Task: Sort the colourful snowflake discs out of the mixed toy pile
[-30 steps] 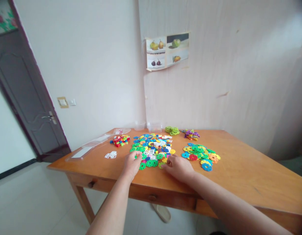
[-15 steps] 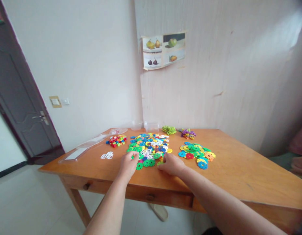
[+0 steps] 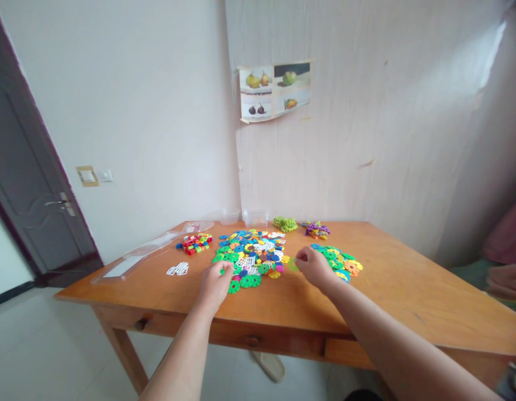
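Note:
A wide heap of coloured plastic discs lies in the middle of the wooden table. My left hand rests at the heap's near left edge, fingers curled on a green disc. My right hand hovers between the heap and a smaller pile of discs to the right, pinching a green disc in its fingertips.
Small coloured blocks and white grid pieces lie at the left, beside a clear plastic lid. A green cluster, a purple cluster and two clear cups stand by the wall. A door is at the left.
My right hand has lifted from the heap's near edge and moved right toward the smaller pile, carrying a green disc. The left hand stayed at the heap. The camera turned slightly.

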Motion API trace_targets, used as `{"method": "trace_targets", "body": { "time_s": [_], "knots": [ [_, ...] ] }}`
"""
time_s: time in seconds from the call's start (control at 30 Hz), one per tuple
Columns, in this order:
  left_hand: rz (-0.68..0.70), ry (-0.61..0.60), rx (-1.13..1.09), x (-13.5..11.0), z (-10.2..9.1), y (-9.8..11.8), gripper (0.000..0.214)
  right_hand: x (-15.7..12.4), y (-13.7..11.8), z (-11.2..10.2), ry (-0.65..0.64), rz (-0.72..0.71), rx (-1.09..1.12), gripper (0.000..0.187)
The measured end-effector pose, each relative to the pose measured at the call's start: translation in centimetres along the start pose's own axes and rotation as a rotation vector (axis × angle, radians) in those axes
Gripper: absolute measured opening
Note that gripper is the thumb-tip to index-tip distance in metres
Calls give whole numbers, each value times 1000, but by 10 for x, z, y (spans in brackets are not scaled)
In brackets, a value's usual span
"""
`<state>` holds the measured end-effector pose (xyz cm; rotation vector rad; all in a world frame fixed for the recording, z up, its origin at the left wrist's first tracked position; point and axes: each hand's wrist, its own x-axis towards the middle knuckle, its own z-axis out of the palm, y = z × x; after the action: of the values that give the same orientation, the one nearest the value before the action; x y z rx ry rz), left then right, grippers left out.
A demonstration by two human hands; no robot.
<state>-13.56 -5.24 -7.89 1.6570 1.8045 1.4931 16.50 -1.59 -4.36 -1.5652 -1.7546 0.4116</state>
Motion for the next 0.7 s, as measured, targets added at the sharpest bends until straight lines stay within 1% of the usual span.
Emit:
{"method": "trace_targets", "body": {
  "time_s": [0.1, 0.17, 0.3, 0.4, 0.5, 0.57, 0.63, 0.7],
  "knots": [
    [12, 15, 8, 0, 0, 3, 29, 17, 27, -25, 119, 117, 26, 13],
    [14, 19, 15, 0, 0, 3, 29, 25, 44, -37, 176, 178, 39, 15],
    [5, 6, 24, 1, 0, 1, 30, 29, 68, -47, 240, 256, 73, 16],
    [7, 9, 26, 1, 0, -1, 30, 28, 74, -50, 273, 296, 110, 20],
    [2, 14, 34, 1, 0, 1, 30, 26, 69, -54, 301, 305, 160, 19],
    [0, 12, 39, 1, -1, 2, 30, 21, 60, -56, 297, 281, 212, 16],
    [1, 13, 45, 1, -1, 2, 30, 8, 43, -57, 253, 231, 285, 17],
    [-2, 16, 43, 1, 0, 1, 30, -13, 17, -59, 159, 169, 370, 23]
  ]
}}
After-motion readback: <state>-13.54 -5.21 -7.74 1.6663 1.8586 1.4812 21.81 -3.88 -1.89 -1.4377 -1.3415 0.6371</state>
